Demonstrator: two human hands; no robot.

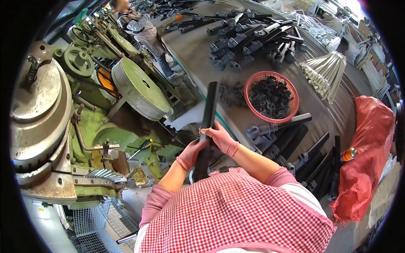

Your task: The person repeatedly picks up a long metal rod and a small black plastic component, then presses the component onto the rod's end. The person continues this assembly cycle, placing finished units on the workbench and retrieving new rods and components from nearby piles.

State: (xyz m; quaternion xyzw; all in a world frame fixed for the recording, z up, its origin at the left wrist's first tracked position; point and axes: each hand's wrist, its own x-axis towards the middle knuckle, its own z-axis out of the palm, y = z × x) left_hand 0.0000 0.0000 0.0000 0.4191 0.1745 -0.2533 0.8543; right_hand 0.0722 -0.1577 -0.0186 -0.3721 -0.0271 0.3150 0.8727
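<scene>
A long black tube point(209, 105) stands nearly upright in front of my body. My left hand point(193, 153), in a pink glove, is closed around its lower part. Slightly higher, my right hand point(221, 139), also gloved in pink, grips the same tube with its fingers wrapped round it. The tube's lower end runs down before my checked apron and is partly hidden in shadow. Close by on the right, several black tubes with grey fittings point(276, 137) lie on the table point(198, 55).
A red basket point(249, 110) of small black parts stands on the table, with loose parts beside it. Behind lie a pile of black tubes point(249, 42) and a bundle of white rods point(327, 76). A red sack point(366, 156) and an orange can point(348, 154) are at right. Green machinery point(141, 90) fills the left, near another person point(145, 38).
</scene>
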